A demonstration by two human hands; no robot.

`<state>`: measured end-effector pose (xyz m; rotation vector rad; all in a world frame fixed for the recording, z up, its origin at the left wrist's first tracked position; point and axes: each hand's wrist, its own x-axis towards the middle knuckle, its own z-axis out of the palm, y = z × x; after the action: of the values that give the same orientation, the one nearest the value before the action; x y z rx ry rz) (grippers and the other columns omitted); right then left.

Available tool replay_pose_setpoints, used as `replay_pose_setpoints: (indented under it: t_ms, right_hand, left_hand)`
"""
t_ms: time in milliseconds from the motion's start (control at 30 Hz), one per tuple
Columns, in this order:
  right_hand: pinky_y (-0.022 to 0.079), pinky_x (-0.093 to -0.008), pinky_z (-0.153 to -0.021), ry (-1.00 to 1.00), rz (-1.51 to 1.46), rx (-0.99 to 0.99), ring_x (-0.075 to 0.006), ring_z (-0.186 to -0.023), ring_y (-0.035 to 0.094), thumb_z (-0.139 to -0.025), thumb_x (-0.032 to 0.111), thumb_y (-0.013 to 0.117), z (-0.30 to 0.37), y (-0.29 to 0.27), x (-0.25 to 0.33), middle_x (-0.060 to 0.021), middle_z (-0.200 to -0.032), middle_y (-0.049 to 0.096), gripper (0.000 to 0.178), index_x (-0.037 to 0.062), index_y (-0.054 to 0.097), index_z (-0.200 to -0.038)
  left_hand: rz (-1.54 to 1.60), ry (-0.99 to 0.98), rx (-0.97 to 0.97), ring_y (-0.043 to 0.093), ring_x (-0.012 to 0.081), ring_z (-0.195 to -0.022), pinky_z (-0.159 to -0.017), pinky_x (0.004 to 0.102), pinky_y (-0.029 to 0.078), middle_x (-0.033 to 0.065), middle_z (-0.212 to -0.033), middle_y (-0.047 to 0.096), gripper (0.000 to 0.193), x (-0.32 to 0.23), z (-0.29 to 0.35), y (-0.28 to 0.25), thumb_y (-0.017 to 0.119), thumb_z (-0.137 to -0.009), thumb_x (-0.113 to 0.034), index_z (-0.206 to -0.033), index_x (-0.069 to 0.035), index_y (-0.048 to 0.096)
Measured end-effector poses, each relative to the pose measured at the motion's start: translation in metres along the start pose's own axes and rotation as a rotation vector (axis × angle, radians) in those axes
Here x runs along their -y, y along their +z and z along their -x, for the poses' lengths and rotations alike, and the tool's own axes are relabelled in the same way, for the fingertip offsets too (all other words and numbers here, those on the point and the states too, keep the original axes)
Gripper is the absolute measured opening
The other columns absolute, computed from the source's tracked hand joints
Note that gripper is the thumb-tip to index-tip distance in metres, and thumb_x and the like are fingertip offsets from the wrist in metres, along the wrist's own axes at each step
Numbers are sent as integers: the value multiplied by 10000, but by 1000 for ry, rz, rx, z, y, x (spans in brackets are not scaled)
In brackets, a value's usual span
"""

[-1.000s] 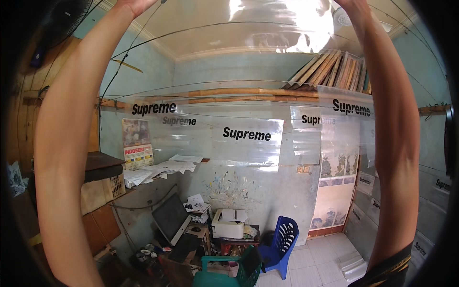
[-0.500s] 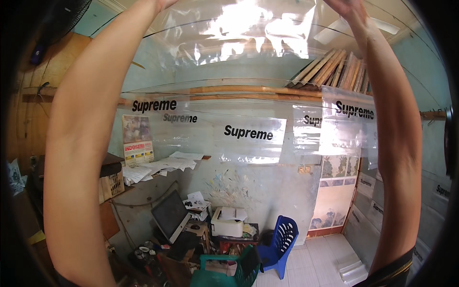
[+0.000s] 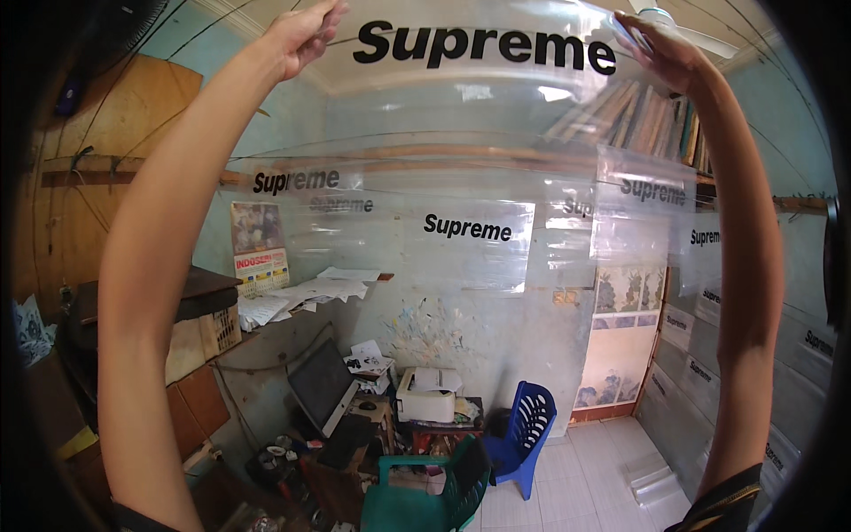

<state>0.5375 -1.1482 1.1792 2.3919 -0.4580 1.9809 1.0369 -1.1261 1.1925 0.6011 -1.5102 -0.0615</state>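
Note:
Both my arms reach up, and a large clear plastic sheet (image 3: 479, 96) with bold black lettering stretches between my hands. At the top left, my left hand (image 3: 306, 37) is closed with its fingers pinched at the sheet's left edge. My right hand (image 3: 663, 51) grips the upper right edge, fingers bent over it. Behind the held sheet, similar printed clear sheets hang from thin lines: one at the left (image 3: 297, 181), another in the middle (image 3: 479, 257) and one more at the right (image 3: 638, 217).
Below are a green chair (image 3: 412, 505), a blue chair (image 3: 523, 443), a monitor (image 3: 321, 386) and a white printer (image 3: 425, 403). Papers (image 3: 301, 297) lie on a wall shelf. Wooden frames (image 3: 651, 124) stack on bamboo poles. Printed sheets (image 3: 700, 381) cover the right side; a clear bundle (image 3: 656, 488) lies on the floor.
Both hands have come lower into view, still on the sheet. Its black lettering now shows between them, where only shiny plastic was visible before.

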Motion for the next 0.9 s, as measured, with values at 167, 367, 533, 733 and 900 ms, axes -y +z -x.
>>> replay_pose_setpoints:
  t_ms: [167,367,533,733,900]
  right_hand:
    - [472,-126,-540,207,5,-149,-1,-658,581,-992,304,698,32,16,-5,17,-837,682,241,111,765,-1120]
    - [444,-182,-471,266,212,-343,-41,-535,550,-937,427,750,63,48,-7,-14,-730,644,403,25,725,-924]
    - [477,-284,-712,402,262,-384,-86,-706,562,-885,665,686,78,53,-11,31,-787,605,599,80,722,-1011]
    - [477,-423,-1002,411,444,-303,-314,-1131,630,-890,738,569,146,62,-15,-262,-1192,645,869,-67,629,-1211]
    - [466,-386,-997,376,550,-308,-289,-1112,604,-908,644,634,226,73,-29,-227,-1189,613,782,-57,582,-1251]
  left_hand:
    - [-230,-4,-286,478,57,-533,-484,212,408,-51,-674,579,493,16,52,21,728,-909,-562,-780,-88,691]
    - [-131,-160,-341,496,75,-549,-506,231,412,-35,-691,588,548,32,80,33,723,-889,-613,-811,-73,675]
    - [-43,-92,-300,543,89,-670,-621,257,476,-17,-775,619,634,32,89,37,703,-857,-690,-914,-60,676]
    - [-113,-125,-166,575,106,-799,-794,275,471,-3,-847,646,653,56,157,33,723,-850,-668,-1054,-51,658]
    - [-25,-153,-100,603,107,-848,-828,271,462,33,-890,702,497,96,249,22,770,-913,-438,-1155,-27,630]
